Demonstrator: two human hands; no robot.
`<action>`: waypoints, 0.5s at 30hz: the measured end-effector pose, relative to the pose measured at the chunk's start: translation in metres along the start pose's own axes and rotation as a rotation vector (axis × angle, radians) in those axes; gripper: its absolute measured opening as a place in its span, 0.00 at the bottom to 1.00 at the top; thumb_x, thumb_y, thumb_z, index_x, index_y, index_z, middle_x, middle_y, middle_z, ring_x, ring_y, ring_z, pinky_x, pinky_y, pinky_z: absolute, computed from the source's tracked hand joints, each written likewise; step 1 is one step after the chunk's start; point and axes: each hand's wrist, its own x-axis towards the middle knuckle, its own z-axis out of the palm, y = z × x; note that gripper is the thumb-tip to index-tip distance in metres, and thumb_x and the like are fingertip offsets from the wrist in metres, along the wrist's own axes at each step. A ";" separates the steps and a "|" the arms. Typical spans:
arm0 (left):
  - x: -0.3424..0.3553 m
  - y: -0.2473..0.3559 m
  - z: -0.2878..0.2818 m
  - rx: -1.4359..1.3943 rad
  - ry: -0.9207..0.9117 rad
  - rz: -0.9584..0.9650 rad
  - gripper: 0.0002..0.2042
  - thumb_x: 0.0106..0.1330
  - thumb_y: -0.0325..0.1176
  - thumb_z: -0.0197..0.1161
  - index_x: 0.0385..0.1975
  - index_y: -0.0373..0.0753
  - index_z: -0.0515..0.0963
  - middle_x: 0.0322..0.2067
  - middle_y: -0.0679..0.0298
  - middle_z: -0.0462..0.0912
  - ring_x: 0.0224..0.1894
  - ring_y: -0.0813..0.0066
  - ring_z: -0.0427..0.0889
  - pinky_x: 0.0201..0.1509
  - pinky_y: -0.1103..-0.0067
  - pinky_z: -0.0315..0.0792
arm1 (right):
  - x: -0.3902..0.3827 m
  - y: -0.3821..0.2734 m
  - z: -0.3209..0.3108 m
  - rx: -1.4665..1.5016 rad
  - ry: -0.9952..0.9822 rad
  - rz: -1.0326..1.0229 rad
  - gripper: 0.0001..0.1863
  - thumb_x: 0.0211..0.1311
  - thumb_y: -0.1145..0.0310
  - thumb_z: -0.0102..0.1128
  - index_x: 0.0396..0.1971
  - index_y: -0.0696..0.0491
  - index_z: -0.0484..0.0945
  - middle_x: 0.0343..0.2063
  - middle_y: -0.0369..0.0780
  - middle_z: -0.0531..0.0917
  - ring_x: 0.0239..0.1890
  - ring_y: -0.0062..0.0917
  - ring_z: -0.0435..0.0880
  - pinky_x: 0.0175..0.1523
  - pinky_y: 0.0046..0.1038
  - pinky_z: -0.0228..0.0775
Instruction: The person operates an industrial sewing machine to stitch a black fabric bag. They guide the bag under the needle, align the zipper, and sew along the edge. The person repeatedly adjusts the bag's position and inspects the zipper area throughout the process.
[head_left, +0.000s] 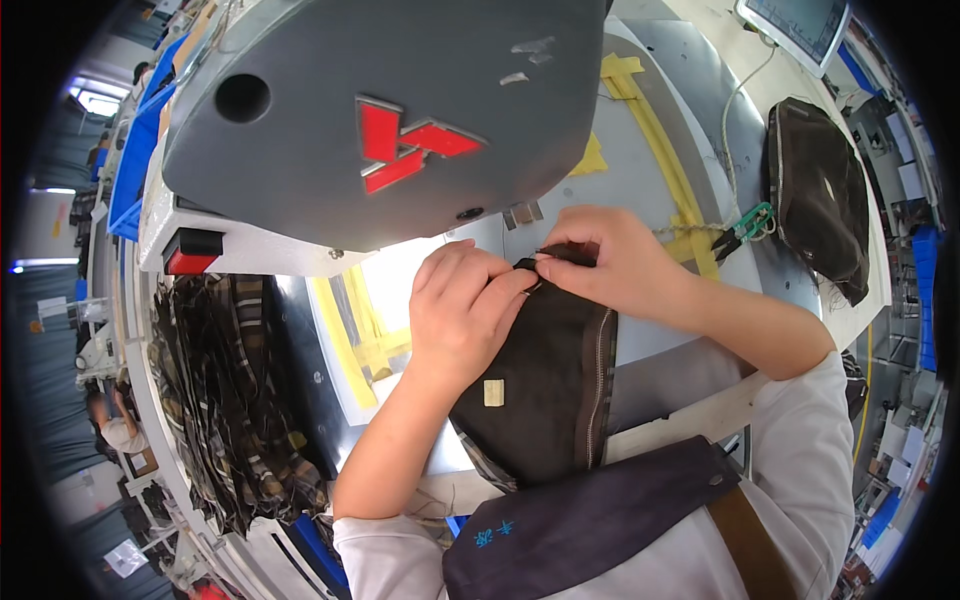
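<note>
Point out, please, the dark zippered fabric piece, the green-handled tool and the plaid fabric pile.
Dark zippered fabric piece [548, 360], head view: brown cloth left of the zip.
Green-handled tool [752, 220], head view: its green handle.
Plaid fabric pile [228, 395], head view: its middle.

a fabric piece lies between the left hand and the right hand, its far end at the fingertips, the rest spreading back toward the person across the near edge of the surface. ahead of the hands is a machine head. left of them, a cloth pile; right, snips, then a pouch, with a screen farther ahead.
</note>
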 end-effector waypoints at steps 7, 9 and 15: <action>0.005 0.005 -0.005 -0.018 -0.103 -0.083 0.12 0.42 0.26 0.71 0.28 0.42 0.78 0.27 0.67 0.73 0.34 0.65 0.76 0.53 0.67 0.71 | 0.007 0.000 0.000 0.306 -0.059 0.173 0.08 0.60 0.70 0.61 0.29 0.60 0.77 0.23 0.31 0.76 0.26 0.11 0.72 0.31 0.17 0.64; 0.004 0.004 -0.006 -0.014 -0.104 -0.104 0.12 0.43 0.26 0.71 0.28 0.42 0.78 0.27 0.67 0.73 0.35 0.65 0.76 0.54 0.66 0.70 | 0.007 0.003 0.002 0.198 -0.069 0.122 0.08 0.60 0.70 0.61 0.28 0.60 0.77 0.22 0.31 0.75 0.26 0.10 0.71 0.31 0.18 0.63; 0.004 0.003 -0.008 0.012 -0.139 -0.042 0.11 0.45 0.27 0.71 0.29 0.41 0.78 0.27 0.65 0.73 0.37 0.62 0.76 0.54 0.66 0.69 | 0.004 -0.003 0.001 0.075 -0.057 0.067 0.09 0.60 0.69 0.61 0.26 0.60 0.76 0.21 0.30 0.74 0.26 0.10 0.69 0.30 0.20 0.62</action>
